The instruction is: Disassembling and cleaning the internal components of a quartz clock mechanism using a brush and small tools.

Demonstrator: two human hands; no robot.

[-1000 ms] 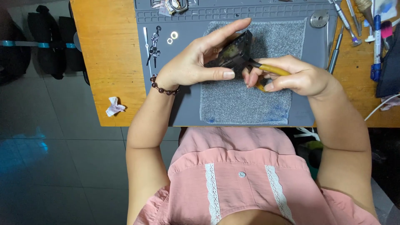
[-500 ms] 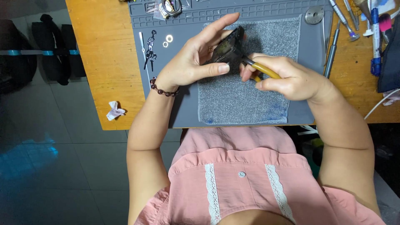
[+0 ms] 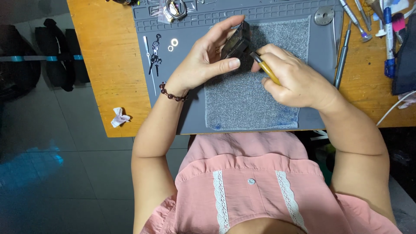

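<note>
Garment: pink top with two white lace strips and a small centre button, nearest the camera.
Worktop: orange-brown wooden worktop, its near edge just beyond the garment.
Scrap: crumpled white paper scrap close to the near left corner of the worktop.
Mat: grey work mat with a ridged far rim, lying on the worktop.
Cloth: grey woven cloth spread on the mat, faint blue stain along its near edge.
Right hand: right hand, grip closed around a yellow-handled tool; metal tip points at the dark object.
Left hand: left hand, beaded bracelet at the wrist, grip closed on a small dark object, thumb on its near side, fingers over the far side.
Dark object: held above the far part of the cloth, between both hands.
Small parts: two rings and dark metal bits on the mat, left of the left hand.
Far right: metal disc and several screwdrivers.
</note>
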